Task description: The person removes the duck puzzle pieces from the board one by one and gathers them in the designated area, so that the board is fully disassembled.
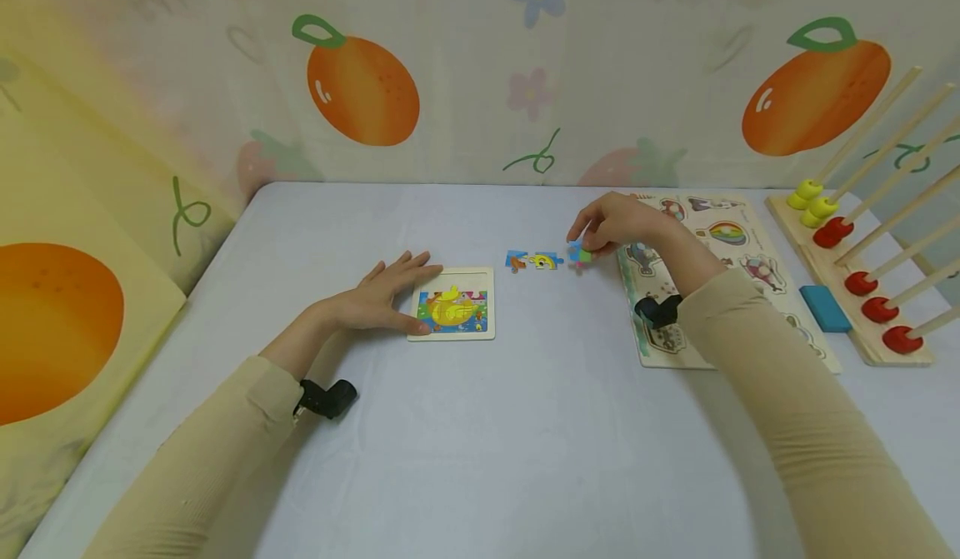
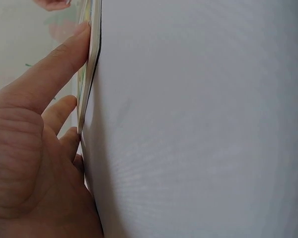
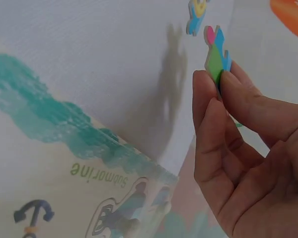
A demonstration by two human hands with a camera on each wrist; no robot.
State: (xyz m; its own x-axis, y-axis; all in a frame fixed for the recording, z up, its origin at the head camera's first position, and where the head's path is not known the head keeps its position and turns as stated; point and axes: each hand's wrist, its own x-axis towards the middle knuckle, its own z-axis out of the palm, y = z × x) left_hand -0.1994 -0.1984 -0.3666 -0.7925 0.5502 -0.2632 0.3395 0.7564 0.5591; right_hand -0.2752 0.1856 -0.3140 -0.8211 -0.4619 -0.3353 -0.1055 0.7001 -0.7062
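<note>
A small square jigsaw puzzle (image 1: 452, 311) in a pale wooden frame lies on the white table, showing a yellow duck, with its top strip bare. My left hand (image 1: 382, 294) rests at its left side, fingers spread and fairly straight. In the left wrist view the thumb (image 2: 64, 62) lies against the frame's edge. Between thumb and fingertips, my right hand (image 1: 618, 219) pinches a jigsaw piece (image 3: 216, 57) coloured blue, green and pink. That piece is raised off the table and casts a shadow. Just left of it lie two more pieces, one blue and brown (image 1: 517, 261), one blue and yellow (image 1: 545, 262).
Beneath my right forearm lies a large picture board (image 1: 727, 267) with cut-out shapes. A wooden peg stand (image 1: 832, 267) with red and yellow beads stands at the far right, a blue block (image 1: 825, 308) beside it. A fruit-patterned cloth (image 1: 465, 84) hangs behind the table.
</note>
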